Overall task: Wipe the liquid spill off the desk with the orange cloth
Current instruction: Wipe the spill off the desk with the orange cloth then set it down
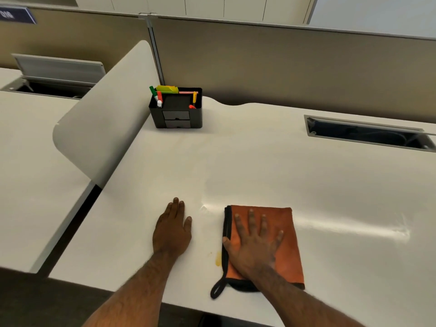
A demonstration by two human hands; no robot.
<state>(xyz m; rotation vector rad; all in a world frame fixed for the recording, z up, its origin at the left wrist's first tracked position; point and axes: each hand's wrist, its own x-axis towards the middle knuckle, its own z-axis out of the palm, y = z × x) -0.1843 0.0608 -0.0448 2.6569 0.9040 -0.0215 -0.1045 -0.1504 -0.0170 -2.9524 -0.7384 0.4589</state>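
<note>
An orange cloth [289, 244] with black trim and a hanging loop lies folded flat on the white desk [259, 166] near the front edge. My right hand [256, 241] presses flat on it, fingers spread. A small yellowish liquid spill [218, 258] shows on the desk just left of the cloth's black edge, with a tiny drop beside it. My left hand [171, 228] rests palm down on the bare desk, to the left of the spill, holding nothing.
A black desk organizer [176, 114] with markers and sticky notes stands at the back. An open cable slot [368, 134] is cut into the desk at the right rear. A curved white divider [103, 119] separates a neighbouring desk on the left. Shiny wet streaks [354, 228] run right of the cloth.
</note>
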